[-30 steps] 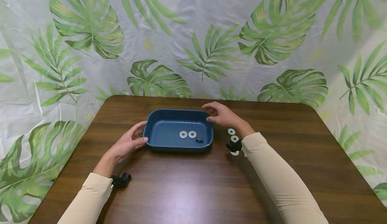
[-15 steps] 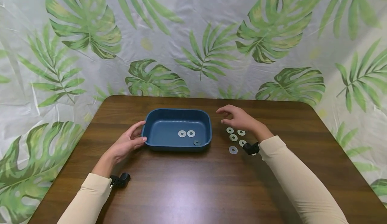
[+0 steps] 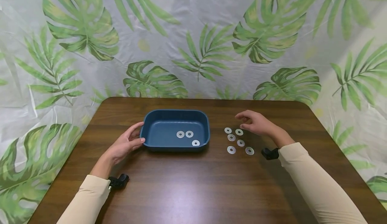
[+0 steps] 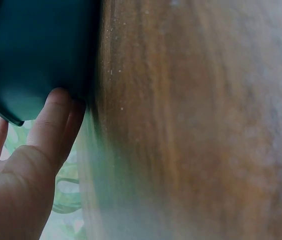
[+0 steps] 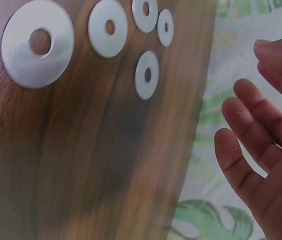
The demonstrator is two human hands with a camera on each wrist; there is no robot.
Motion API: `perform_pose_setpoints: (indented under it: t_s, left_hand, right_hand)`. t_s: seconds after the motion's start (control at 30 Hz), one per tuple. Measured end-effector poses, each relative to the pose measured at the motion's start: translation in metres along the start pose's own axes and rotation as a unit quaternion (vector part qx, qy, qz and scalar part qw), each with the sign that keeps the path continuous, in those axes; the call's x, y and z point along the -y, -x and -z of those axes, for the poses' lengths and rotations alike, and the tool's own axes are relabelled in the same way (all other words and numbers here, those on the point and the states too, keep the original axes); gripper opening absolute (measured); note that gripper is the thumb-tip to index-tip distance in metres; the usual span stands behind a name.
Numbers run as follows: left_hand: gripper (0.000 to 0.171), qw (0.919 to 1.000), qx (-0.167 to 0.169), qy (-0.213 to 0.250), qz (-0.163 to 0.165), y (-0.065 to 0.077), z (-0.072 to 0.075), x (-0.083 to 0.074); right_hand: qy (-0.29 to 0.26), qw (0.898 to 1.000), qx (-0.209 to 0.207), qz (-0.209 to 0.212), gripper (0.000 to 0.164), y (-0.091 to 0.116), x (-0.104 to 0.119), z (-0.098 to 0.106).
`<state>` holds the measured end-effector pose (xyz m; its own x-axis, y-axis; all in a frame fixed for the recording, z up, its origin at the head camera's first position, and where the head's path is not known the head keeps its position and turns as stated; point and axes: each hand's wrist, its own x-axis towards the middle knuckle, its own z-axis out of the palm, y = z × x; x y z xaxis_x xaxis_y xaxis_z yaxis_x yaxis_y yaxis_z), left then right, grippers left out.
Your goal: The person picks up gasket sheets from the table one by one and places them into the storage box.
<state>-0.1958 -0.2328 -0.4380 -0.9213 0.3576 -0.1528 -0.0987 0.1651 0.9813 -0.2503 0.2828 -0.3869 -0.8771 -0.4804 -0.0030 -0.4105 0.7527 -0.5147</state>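
In the head view a blue rectangular tray (image 3: 157, 146) stands left of the table's middle. Three flat metal washers lie inside it, one of them the front washer (image 3: 196, 143) near its right corner. My left hand (image 3: 124, 146) rests its fingertips against the tray's left side, with the thumb near the front left corner. The left wrist view has these fingers (image 4: 51, 125) touching the tray's outer wall. Over the table on the right hovers my right hand (image 3: 258, 123), loosely bent and holding nothing. Below and left of it lie several loose washers (image 3: 240, 143).
The brown wooden table (image 3: 181, 190) carries everything. Behind it hangs a pale cloth (image 3: 211, 49) printed with green leaves. A small black camera is strapped to each wrist.
My right hand has moved right, from the tray's right rim to above the loose washers, uncovering more of them. The third washer in the tray looks brighter now. My left hand keeps its place.
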Motion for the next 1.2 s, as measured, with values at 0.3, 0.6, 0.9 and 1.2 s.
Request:
perform_pose_setpoints:
  t_s: [0.3, 0.6, 0.9, 1.2]
  left_hand:
    - [0.074, 1.0, -0.002, 0.002, 0.004, -0.001, 0.001, 0.0]
    - [0.074, 1.0, 0.001, 0.006, 0.004, 0.0, 0.0, -0.001]
    - [0.074, 1.0, -0.003, 0.004, 0.008, 0.001, 0.001, -0.001]
    - [0.074, 0.9999, -0.002, 0.005, 0.009, 0.001, 0.0, 0.0]
  right_hand:
    - [-0.008, 1.0, -0.007, -0.014, 0.039, 0.004, -0.014, -0.004]
    - [-0.019, 0.999, 0.001, -0.03, 0.036, 0.003, -0.03, -0.019]
    - [-0.018, 1.0, -0.011, 0.004, 0.034, 0.004, -0.032, -0.022]
    - [0.01, 1.0, 0.011, -0.027, 0.032, 0.001, -0.031, -0.032]
